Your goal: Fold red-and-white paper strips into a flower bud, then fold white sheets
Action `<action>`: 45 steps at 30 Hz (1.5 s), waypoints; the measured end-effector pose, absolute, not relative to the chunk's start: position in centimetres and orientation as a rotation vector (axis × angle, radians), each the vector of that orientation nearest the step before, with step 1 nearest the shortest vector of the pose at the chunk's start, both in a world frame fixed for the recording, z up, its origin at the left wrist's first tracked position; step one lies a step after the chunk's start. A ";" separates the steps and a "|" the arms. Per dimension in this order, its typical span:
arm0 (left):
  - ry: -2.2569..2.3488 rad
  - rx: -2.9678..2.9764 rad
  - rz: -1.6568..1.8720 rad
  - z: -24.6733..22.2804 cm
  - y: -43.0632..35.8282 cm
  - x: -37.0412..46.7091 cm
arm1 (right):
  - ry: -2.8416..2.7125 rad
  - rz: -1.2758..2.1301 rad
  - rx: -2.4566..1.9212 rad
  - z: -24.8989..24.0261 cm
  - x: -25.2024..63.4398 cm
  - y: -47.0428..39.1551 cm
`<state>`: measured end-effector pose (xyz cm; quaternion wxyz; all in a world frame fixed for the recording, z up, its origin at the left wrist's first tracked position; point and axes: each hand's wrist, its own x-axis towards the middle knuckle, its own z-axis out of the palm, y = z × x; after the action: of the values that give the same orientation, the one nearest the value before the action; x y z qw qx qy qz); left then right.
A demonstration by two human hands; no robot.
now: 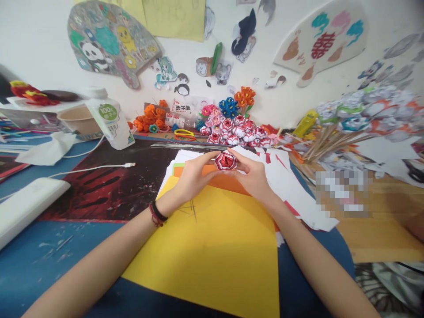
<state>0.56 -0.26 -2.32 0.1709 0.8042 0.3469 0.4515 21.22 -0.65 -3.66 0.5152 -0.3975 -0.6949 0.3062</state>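
Between my two hands is a red and white paper flower [225, 160], its folded petals facing me. My left hand [195, 173] pinches its left side with thumb and fingers. From the right, my right hand [251, 173] grips the flower's other side. Both hands are above a yellow sheet [212, 247] and an orange sheet [228, 181] on the table. A few thin wires [192, 210] lie on the yellow sheet near my left wrist. Behind the hands sits a pile of similar red and white paper flowers [239, 131].
White paper sheets [288, 190] spread to the right. On the left are a white power strip [31, 207], a cable plug [130, 165], a white bottle [112, 121] and a paper bowl [77, 120]. Sticks with paper flowers [326, 143] lean at the right. A wall closes off the back.
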 end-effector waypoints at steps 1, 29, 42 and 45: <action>1.001 2.318 1.307 -2.5 -0.3 0.6 | -1.678 0.718 -0.956 -3.8 21.1 -0.8; 1.019 2.208 1.379 -1.9 -0.7 1.0 | -1.675 0.855 -0.776 -2.4 21.0 -1.1; 1.095 2.194 1.203 -0.9 -1.2 0.8 | -1.755 0.891 -0.805 -2.5 21.4 -1.0; 1.103 2.118 1.208 -1.0 -1.1 0.9 | -1.834 0.846 -0.777 -2.4 21.4 -1.1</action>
<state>0.88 -1.06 -0.98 0.2308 0.7700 0.4009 0.4394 21.38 -1.09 -2.40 0.4698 -0.3171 -0.7481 0.3451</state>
